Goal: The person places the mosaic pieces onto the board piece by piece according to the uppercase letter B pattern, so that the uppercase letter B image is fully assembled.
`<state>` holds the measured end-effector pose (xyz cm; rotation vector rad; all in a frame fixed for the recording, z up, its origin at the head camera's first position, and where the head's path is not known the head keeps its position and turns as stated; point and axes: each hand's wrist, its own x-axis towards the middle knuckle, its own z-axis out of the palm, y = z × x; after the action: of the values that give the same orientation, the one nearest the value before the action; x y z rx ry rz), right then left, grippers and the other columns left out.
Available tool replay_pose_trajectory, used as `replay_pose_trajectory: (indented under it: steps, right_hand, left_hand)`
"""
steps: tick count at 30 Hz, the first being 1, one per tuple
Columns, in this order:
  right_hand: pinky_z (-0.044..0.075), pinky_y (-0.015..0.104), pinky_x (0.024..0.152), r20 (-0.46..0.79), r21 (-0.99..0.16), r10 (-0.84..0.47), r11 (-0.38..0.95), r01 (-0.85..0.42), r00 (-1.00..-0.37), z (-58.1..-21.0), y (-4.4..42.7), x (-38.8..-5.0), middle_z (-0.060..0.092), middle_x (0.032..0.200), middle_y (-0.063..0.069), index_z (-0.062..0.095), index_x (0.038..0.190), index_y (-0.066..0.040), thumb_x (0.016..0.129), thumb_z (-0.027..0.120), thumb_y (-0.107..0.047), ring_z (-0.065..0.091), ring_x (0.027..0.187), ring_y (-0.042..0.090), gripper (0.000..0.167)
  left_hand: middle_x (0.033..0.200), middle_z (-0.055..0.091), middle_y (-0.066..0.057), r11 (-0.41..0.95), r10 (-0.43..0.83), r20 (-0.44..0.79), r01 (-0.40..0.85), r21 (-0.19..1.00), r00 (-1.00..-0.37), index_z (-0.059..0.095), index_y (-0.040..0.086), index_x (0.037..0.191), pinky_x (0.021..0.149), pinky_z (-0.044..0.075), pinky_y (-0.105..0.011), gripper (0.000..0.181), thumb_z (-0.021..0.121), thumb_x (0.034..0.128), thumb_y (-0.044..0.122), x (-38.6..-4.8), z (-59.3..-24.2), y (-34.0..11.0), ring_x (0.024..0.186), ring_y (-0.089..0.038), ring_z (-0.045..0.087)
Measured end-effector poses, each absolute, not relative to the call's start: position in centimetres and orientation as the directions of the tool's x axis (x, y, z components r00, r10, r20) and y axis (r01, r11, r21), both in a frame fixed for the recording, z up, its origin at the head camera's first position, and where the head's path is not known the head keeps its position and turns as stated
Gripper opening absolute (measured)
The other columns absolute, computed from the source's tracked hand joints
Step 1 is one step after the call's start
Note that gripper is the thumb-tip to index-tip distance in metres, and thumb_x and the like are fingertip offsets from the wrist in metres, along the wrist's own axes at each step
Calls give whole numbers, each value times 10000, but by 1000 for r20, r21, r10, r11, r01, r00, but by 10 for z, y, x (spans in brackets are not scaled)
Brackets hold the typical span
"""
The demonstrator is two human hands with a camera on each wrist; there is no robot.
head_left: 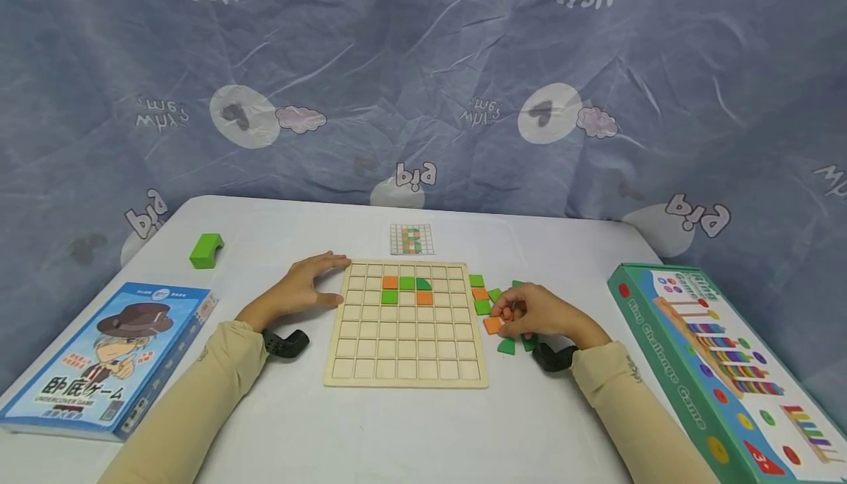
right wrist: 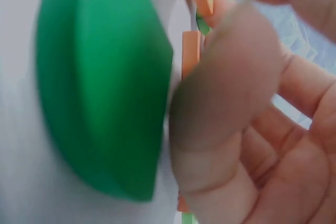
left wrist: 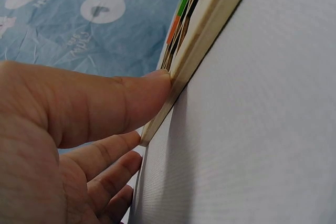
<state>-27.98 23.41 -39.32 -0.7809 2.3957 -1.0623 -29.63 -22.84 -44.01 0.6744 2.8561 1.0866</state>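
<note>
A wooden grid board (head_left: 406, 351) lies flat, with orange and green tiles in its upper cells, among them an orange square (head_left: 424, 298) and a green quarter-circle (head_left: 423, 284). My left hand (head_left: 301, 289) rests against the board's left edge. Its thumb (left wrist: 131, 98) touches the side, and the fingers reach to the far corner. Right of the board, my right hand (head_left: 539, 311) is bent over loose tiles. Its thumb and index finger are at an orange square tile (head_left: 492, 325); whether they pinch it is unclear. A green curved tile (right wrist: 115, 87) looms close in the right wrist view.
Behind the board lies a small pattern card (head_left: 412, 240). A green arch block (head_left: 206, 251) and a blue game box (head_left: 109, 359) sit on the left. On the right is a green Ring Challenge Game box (head_left: 721, 366). Loose green tiles (head_left: 506, 346) lie around the right hand.
</note>
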Motion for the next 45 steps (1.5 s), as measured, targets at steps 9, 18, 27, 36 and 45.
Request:
replay_pose_trajectory:
  steps: [9,18,27,36,45]
  right_hand:
    - [546,257,563,-87,-784,-597,535,-315,-797,-388,227,-281,667,916,44,708,1110,54,921,784,-5,597,708,127,212]
    - [597,260,669,-148,-916,-486,395,-66,-861,-387,201,-277,764,957,55,625,1283,87,990,723,-48,718,765,154,337]
    - [609,235,759,-189,-977,-498,181,112,-847,-394,164,-278,786,965,27,591,1364,104,1001,711,19,711,798,113,392]
    - [628,229,761,-199,-979,-504,135,151,-841,-396,128,-281,779,951,28,591,1374,104,1005,695,42,749,844,134,388]
    - [608,186,685,-203,-979,-486,70,193,-850,-400,92,-284,776,866,31,586,1379,130,1002,676,68,737,747,98,393]
  left_hand:
    - [1639,471,-261,654,407,162,410,635,-899,556,-1,1554,1252,129,-742,772,840,898,288,-293,-436,-228,1581,-518,289]
    - [1641,467,-263,656,412,163,416,630,-896,555,2,1556,1254,133,-744,763,830,905,289,-293,-437,-229,1580,-517,293]
    - [1645,469,-252,666,402,151,402,629,-903,549,4,1562,1257,135,-730,773,825,901,295,-294,-438,-228,1585,-508,288]
    - [1638,477,-253,666,401,154,402,628,-903,556,3,1555,1256,146,-725,795,838,879,311,-293,-435,-226,1581,-507,298]
    - [1637,481,-250,663,400,161,406,629,-902,563,3,1548,1254,148,-727,787,845,874,295,-292,-435,-226,1580,-506,303]
